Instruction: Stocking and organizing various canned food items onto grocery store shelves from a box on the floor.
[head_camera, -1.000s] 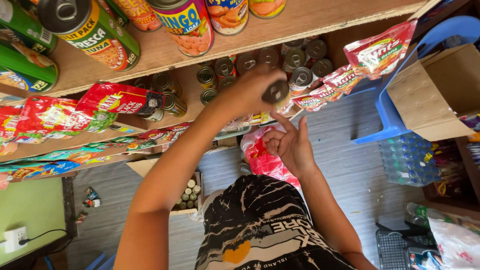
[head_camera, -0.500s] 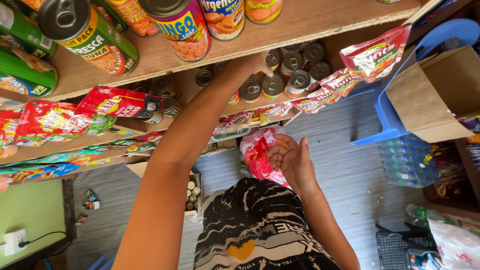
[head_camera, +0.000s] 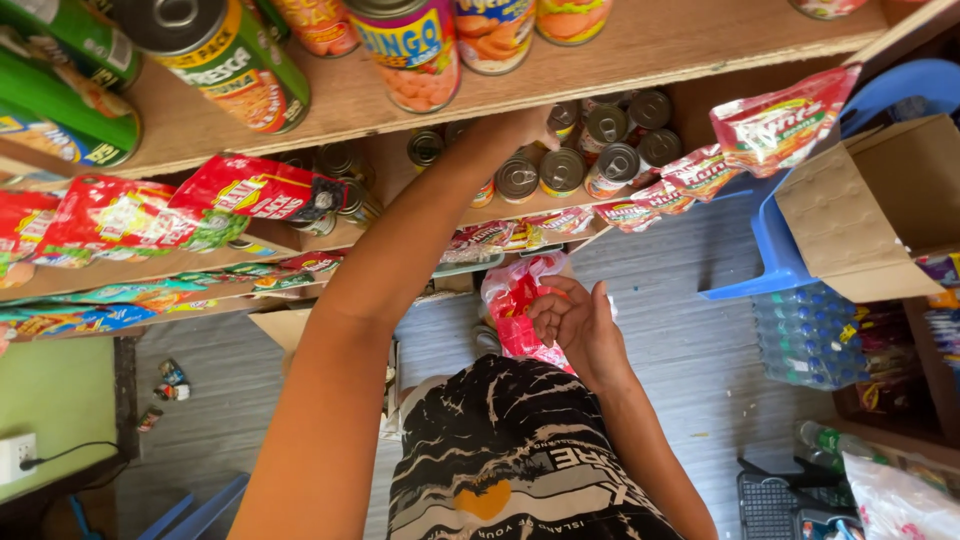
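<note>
My left hand (head_camera: 522, 126) reaches up to a row of small round cans (head_camera: 560, 170) on the middle wooden shelf. Its fingertips are tucked behind the edge of the upper shelf board (head_camera: 640, 50), so I cannot tell whether it holds a can. Lower down, in front of my chest, my right hand (head_camera: 572, 322) has its fingers curled on a red and white plastic bag (head_camera: 512, 300). My black patterned shirt (head_camera: 520, 450) fills the bottom of the view.
Large cans (head_camera: 410, 45) stand on the upper shelf. Strips of red sachets (head_camera: 255, 190) hang along the shelf edges. A cardboard box (head_camera: 870, 210) sits on a blue plastic chair (head_camera: 770, 250) at right, with packed water bottles (head_camera: 810, 335) below it. A wall socket (head_camera: 15, 455) is at the far left.
My left hand carried a small can from near my right hand up into the row on the shelf. My right hand dropped from open fingers to curling on the red bag.
</note>
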